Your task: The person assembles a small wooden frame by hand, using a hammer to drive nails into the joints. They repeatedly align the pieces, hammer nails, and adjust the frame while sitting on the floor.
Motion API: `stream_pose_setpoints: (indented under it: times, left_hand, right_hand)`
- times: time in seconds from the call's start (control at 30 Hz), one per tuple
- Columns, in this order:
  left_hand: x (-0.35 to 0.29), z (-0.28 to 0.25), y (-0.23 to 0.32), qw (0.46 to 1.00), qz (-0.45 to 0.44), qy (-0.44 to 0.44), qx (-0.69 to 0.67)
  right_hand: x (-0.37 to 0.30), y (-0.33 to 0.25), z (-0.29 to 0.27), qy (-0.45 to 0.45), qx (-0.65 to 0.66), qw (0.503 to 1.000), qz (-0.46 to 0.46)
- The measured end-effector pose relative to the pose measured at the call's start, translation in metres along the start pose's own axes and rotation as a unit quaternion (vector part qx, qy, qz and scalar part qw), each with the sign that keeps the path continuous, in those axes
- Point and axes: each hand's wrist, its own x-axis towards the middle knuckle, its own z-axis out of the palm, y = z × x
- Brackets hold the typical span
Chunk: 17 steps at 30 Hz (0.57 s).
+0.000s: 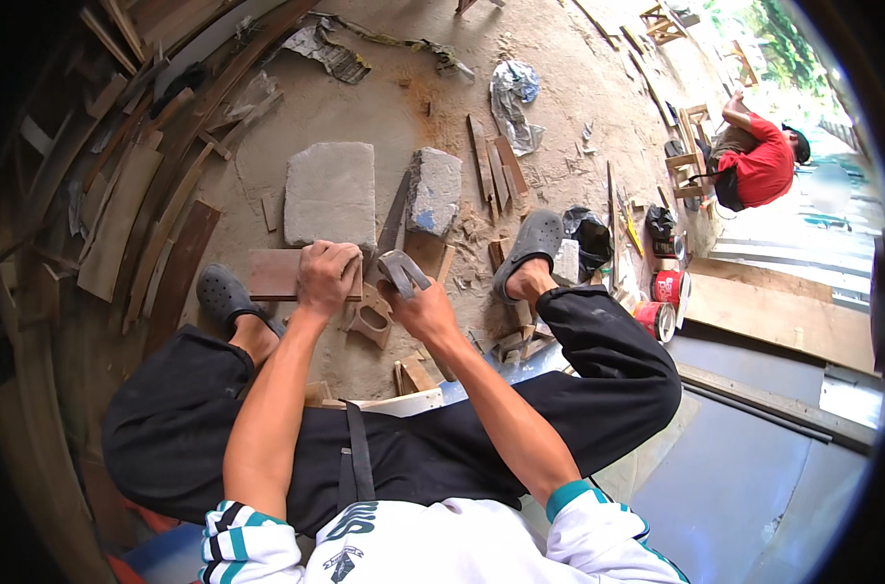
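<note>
My left hand [328,277] is closed over the right end of a short reddish-brown board [275,273], which lies against the near edge of a large grey concrete block [330,195]. In my right hand [425,310] is a grey metal tool with a forked head [402,270], resembling a claw hammer; its handle is hidden by my fingers. Between and below my hands lies a hand saw's wooden handle [370,319] with a hole in it. The saw blade [395,216] runs away between the large block and a smaller, blue-stained block [434,191].
Stacked planks [131,219] line the left side. Wood offcuts [494,167] and crumpled plastic [516,105] lie on the sandy ground. Red cans [668,288] and a black bag [587,237] stand right of my foot. Another person [757,161] in red sits farther right.
</note>
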Motion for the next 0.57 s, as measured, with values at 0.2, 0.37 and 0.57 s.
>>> stream_pose_setpoints:
  times: [0.2,0.37,0.57]
  left_hand:
    - [0.009,-0.009,-0.009,0.997,0.064,-0.04,-0.018]
    - [0.005,-0.002,-0.014,0.997,0.046,-0.045,-0.036]
    - [0.006,-0.007,-0.011,0.997,0.009,-0.068,-0.033]
  right_hand:
    - [0.001,-0.001,-0.009,-0.014,-0.014,0.999,0.037]
    - [0.005,-0.002,-0.008,-0.015,-0.018,1.0,0.021]
    - [0.004,0.004,0.003,-0.02,0.047,0.999,0.017]
